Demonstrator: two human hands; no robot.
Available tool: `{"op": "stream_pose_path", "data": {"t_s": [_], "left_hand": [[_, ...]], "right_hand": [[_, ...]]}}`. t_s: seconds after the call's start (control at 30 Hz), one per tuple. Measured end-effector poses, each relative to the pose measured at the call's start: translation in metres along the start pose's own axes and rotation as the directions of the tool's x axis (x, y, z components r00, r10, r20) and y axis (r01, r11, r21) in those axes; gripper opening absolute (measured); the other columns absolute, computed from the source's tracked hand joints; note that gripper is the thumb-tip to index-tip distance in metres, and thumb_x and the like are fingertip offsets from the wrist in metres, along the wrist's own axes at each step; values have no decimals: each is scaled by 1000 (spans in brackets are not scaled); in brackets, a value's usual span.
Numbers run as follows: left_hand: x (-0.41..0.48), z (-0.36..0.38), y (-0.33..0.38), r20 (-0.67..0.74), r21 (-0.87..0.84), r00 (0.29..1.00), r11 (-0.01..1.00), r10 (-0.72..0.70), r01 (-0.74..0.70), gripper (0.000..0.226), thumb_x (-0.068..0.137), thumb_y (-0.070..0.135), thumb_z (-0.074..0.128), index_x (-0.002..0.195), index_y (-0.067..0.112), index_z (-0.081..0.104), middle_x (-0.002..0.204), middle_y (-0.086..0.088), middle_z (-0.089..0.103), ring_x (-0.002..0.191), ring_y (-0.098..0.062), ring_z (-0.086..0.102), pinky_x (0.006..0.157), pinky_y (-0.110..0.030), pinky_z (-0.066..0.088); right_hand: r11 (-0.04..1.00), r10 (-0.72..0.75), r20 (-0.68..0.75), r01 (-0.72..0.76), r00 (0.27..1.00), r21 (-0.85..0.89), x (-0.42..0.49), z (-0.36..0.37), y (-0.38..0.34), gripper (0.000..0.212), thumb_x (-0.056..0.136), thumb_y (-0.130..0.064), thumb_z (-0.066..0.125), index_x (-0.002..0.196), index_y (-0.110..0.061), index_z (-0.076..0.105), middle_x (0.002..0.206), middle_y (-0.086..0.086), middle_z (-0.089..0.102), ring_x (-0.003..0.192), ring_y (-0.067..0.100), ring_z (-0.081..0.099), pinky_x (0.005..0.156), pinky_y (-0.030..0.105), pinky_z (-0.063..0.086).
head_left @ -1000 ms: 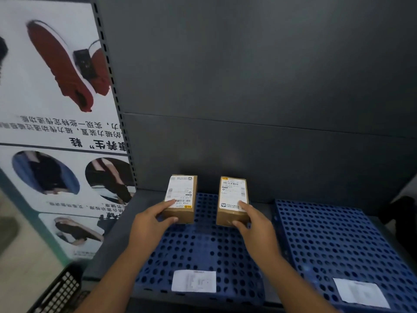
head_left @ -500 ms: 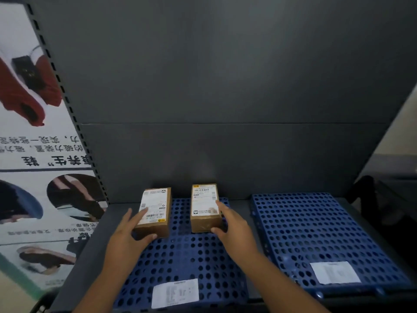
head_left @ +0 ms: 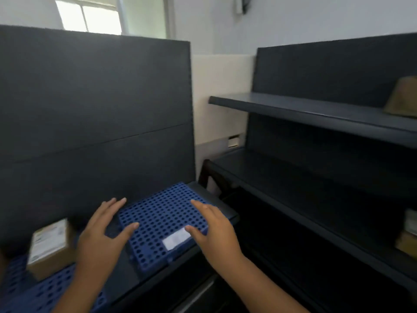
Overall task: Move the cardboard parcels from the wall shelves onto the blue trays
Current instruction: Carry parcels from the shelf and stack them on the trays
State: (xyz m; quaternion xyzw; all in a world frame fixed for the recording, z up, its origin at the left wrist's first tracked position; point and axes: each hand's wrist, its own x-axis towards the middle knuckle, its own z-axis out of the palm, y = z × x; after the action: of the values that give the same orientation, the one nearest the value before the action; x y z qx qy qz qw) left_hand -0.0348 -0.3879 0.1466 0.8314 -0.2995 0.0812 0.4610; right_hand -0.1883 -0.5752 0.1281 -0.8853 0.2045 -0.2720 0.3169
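A labelled cardboard parcel (head_left: 48,247) stands on the left blue tray (head_left: 38,294) at the lower left. The right blue tray (head_left: 158,213) bears a white label and no parcel. My left hand (head_left: 103,236) hovers over the gap between the trays, fingers spread, holding nothing. My right hand (head_left: 214,229) floats with fingers apart over the right tray's near right corner. On the wall shelves at the right, a brown parcel (head_left: 402,98) lies on the upper shelf (head_left: 304,109), and further parcels (head_left: 408,236) show at the frame's right edge, lower down.
A dark back panel (head_left: 90,109) rises behind the trays. The dark shelving unit at the right has a second shelf (head_left: 293,184) below the upper one. A pale wall and a window (head_left: 90,16) lie beyond.
Both hands have let go of the two parcels and drawn back. My view has swung right, so the wall shelves now show and only one parcel stays in frame.
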Motion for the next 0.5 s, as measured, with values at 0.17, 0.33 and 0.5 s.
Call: {"op": "stream_pose_path", "data": {"t_s": [0.17, 0.33, 0.5], "left_hand": [[-49, 101, 107, 130, -116, 980, 984, 153, -139, 60, 72, 24, 81, 127, 31, 59, 142, 3, 51, 129, -18, 46, 101, -40, 39], [-111, 185, 195, 288, -280, 910, 935, 299, -219, 61, 72, 19, 81, 126, 34, 58, 140, 5, 51, 124, -10, 46, 101, -21, 32], [-173, 241, 262, 384, -346, 841, 904, 380, -250, 61, 73, 20, 81, 127, 34, 58, 142, 5, 50, 128, -12, 45, 104, -29, 32]], "right_hand": [[980, 133, -233, -163, 963, -117, -89, -127, 70, 58, 88, -44, 62, 140, -40, 38, 137, -15, 47, 126, 2, 41, 105, 15, 32], [926, 263, -361, -339, 895, -164, -187, -231, 125, 57, 90, -47, 59, 142, -41, 35, 141, -16, 44, 131, 4, 37, 103, 14, 27], [855, 351, -489, -487, 798, -181, -274, -305, 157, 55, 91, -44, 58, 142, -40, 37, 142, -16, 42, 131, 4, 36, 103, 15, 28]]}}
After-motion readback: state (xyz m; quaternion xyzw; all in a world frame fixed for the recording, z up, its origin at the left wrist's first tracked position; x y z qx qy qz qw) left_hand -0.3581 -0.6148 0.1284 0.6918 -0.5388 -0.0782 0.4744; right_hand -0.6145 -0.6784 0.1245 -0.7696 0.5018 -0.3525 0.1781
